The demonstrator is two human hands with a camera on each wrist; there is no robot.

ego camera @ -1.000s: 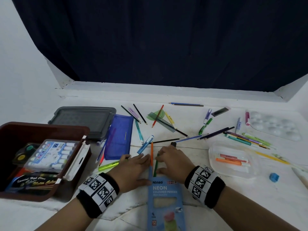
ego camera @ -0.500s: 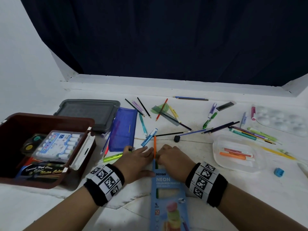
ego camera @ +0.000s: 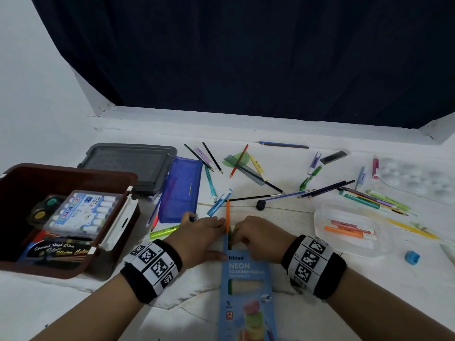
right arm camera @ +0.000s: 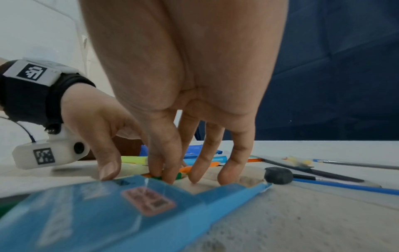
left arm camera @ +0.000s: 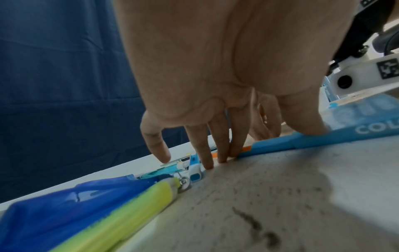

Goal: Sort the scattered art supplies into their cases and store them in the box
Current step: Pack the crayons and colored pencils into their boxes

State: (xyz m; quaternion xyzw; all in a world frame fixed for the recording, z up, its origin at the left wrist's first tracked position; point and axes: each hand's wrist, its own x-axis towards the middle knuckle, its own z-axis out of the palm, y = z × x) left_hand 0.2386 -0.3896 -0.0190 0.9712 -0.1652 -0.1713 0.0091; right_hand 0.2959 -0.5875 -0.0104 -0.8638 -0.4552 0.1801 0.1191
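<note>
The left hand (ego camera: 197, 238) presses flat on the pencil box (ego camera: 246, 291); the right hand (ego camera: 258, 236) pinches the green pencil (ego camera: 229, 238) (half inside), which may jam against the orange pencil (ego camera: 227, 215).

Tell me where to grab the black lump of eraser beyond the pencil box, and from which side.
Pinch the black eraser across its rounded middle, from straight above. It is a squat lump lying flat on the table, with a thin black brush and a blue pencil running close behind it, so a sideways approach would likely knock those. The right hand is nearest.
</note>
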